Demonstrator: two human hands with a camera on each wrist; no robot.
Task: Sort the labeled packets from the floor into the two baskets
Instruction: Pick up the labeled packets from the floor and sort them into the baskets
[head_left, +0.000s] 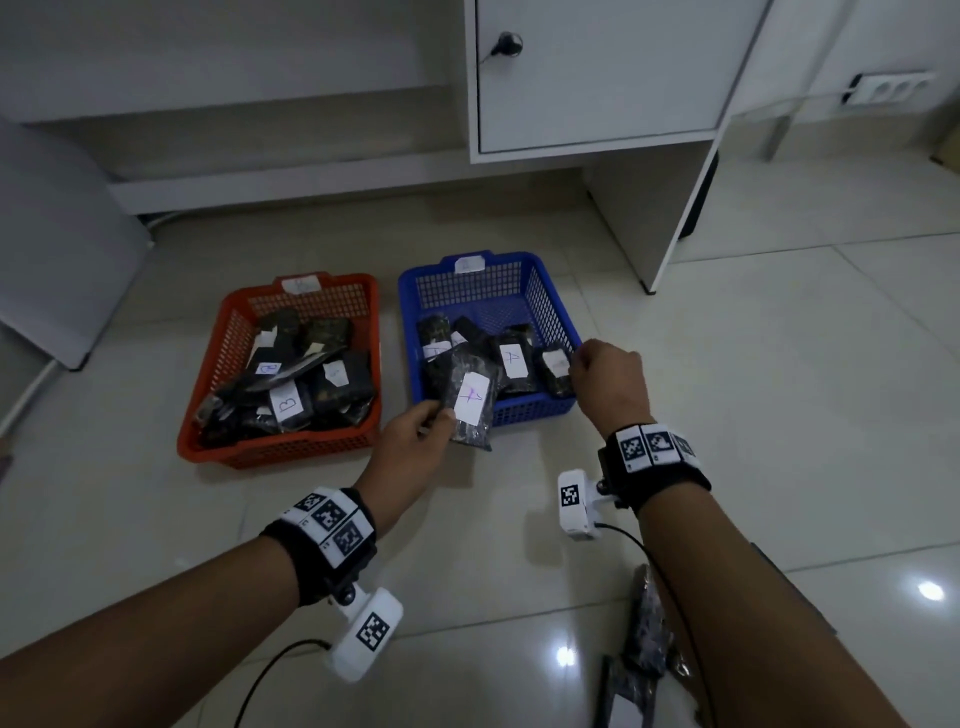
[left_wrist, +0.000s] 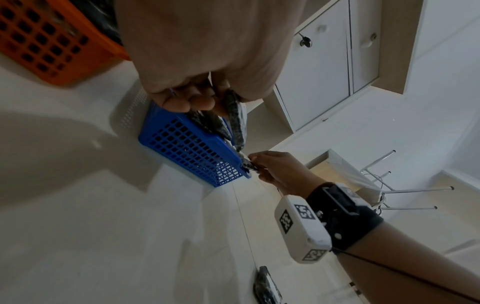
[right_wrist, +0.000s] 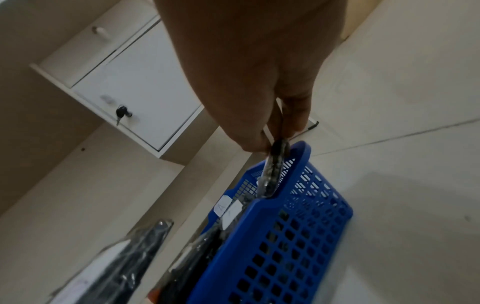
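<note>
An orange basket (head_left: 291, 448) labelled B holds several dark packets. To its right, a blue basket (head_left: 524, 410) labelled A holds several more. My left hand (head_left: 434, 415) grips a dark packet with a white A label (head_left: 470, 405), held tilted over the blue basket's front wall. In the left wrist view the left hand (left_wrist: 207, 98) curls round that packet (left_wrist: 233, 115) above the blue basket (left_wrist: 192, 152). My right hand (head_left: 579, 364) pinches the top of another packet (head_left: 556, 370) inside the basket's front right corner. The right wrist view shows the right hand (right_wrist: 275, 135) pinching this packet (right_wrist: 274, 170) just over the rim (right_wrist: 301, 152).
Loose dark packets (head_left: 644, 623) lie on the tiled floor by my right forearm. A white cabinet (head_left: 597, 78) with a key in its lock stands behind the baskets, its side panel (head_left: 680, 208) reaching the floor. Chair legs (left_wrist: 405, 191) lie to the right.
</note>
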